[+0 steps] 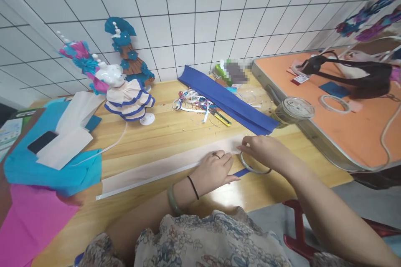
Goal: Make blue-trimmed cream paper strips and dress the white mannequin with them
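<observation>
A long pale paper strip (150, 169) lies across the wooden table, with white tape along its near edge. My left hand (216, 169) presses on the strip near its right end, thumb apart from the bent fingers, holding nothing. At the strip's right end, my right hand (255, 148) has its fingers pinched together on the tape. A ring-shaped tape roll (260, 171) hangs under that hand, tilted on the table. A narrow blue strip (242, 172) lies between my left thumb and the roll.
Folded blue paper (228, 102), a yellow cutter (222, 119) and scraps (194, 102) lie beyond the strip. A ruffled figure (128, 100) stands behind left, beside cyan paper (53, 162). A clear jar (293, 110) stands right, near an orange table (341, 129).
</observation>
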Demonstrator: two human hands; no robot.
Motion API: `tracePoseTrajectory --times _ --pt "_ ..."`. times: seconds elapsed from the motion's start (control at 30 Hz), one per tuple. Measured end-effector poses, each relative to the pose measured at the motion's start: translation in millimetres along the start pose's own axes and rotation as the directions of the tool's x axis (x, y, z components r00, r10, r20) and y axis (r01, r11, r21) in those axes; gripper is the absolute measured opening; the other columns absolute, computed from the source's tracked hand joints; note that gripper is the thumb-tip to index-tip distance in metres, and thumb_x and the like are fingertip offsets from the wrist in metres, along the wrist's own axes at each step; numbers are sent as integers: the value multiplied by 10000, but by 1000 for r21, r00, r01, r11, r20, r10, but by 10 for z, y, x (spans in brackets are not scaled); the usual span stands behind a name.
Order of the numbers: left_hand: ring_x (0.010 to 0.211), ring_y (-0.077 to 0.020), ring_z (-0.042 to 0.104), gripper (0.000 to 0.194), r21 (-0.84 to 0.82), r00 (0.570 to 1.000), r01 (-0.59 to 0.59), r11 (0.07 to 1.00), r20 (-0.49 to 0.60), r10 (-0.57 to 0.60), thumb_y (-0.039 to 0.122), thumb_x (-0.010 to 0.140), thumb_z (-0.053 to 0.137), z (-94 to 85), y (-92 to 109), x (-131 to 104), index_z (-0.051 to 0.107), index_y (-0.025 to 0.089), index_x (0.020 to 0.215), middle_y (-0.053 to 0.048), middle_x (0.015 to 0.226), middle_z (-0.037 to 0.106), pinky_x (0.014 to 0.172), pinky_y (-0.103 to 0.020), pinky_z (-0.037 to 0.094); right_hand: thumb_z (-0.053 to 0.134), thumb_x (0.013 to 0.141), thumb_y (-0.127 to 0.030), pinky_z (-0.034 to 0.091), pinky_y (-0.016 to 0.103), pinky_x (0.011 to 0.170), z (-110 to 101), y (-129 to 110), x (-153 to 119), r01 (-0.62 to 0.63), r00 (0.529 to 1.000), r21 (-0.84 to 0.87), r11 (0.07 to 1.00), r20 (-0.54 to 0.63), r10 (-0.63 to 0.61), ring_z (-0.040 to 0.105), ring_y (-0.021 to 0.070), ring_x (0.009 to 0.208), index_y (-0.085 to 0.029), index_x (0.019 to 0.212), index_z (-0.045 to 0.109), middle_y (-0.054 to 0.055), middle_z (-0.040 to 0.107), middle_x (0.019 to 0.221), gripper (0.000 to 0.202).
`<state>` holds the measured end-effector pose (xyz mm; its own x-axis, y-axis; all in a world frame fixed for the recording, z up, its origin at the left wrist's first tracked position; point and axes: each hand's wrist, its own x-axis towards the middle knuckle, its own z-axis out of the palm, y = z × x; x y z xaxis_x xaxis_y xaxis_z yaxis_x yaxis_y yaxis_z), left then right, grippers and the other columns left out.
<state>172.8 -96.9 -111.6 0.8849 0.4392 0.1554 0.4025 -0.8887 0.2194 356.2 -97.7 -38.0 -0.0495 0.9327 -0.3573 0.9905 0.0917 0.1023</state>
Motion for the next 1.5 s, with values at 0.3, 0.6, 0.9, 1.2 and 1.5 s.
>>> tracePoseTrajectory --times 0.3,0.6,0.9,1.2,1.5 --pt "1037 -219 490 554 -13 1000 -15 1000 12 15 542 808 496 5 -34 -19 479 119 1165 -110 1191 553 861 -343 425 468 849 -421 357 218 552 -53 446 -251 40 997 261 965 -75 -21 579 130 614 -220 748 652 15 665 699 291" --pt "1043 -231 496 552 -14 1000 -23 1000 21 23 535 799 515 31 -47 -14 493 117 1159 -127 1231 547 852 -348 428 461 844 -336 305 280 606 186 551 -124 -13 973 20 1000 -230 17 587 172 652 -176 693 589 46 663 711 256" --pt "1051 -238 481 532 -30 1000 -13 999 23 13 506 802 535 33 -53 -10 484 125 1170 -114 1253 529 876 -354 414 394 890 -337 268 300 595 265 365 -44 -211 968 -105 972 -158 193 647 239 725 -132 928 607 129 694 760 298" --pt "1010 -238 480 587 12 999 9 1000 51 -10 554 768 547 -13 -14 56 465 129 1166 -108 1131 548 854 -354 398 306 928 -318 346 267 670 266 563 -110 -70 989 49 996 -127 76 639 170 775 -235 999 637 50 709 906 348" --pt "1036 -241 456 679 57 997 -15 998 73 11 605 780 480 8 -28 119 434 120 1253 -117 1276 491 855 -352 386 342 913 -380 305 279 655 282 553 -99 -95 973 0 995 -209 93 619 178 711 -187 858 674 88 698 747 388"
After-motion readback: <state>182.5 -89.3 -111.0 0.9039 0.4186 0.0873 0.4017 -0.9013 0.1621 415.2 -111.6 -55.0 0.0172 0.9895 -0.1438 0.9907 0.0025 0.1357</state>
